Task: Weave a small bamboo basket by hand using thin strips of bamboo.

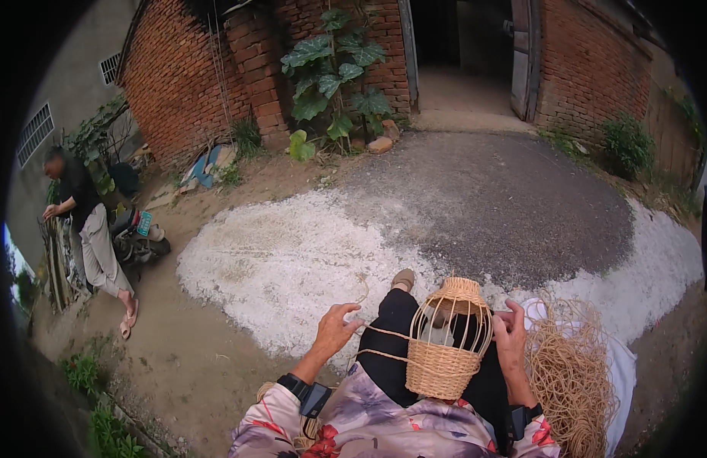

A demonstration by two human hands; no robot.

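Note:
A woven basket (443, 368) of tan cord rests on my lap between my knees. Its base and its narrow neck (462, 290) are tightly woven, with bare upright ribs between them. Two cord strands (384, 332) run from its left side toward my left hand (336, 328), which is closed on the cord with bent fingers. A thin cord end curls up above that hand. Close against the basket's right side, my right hand (510, 340) has its fingers curled; what they hold, if anything, is hidden.
A heap of tan cord (571, 382) lies on a white sheet (622, 366) at my right. Pale gravel (277, 259) and a dark patch (506, 198) cover the ground ahead. At left, a person (90, 214) stands near a motorbike (140, 237). An open doorway (468, 61) is behind.

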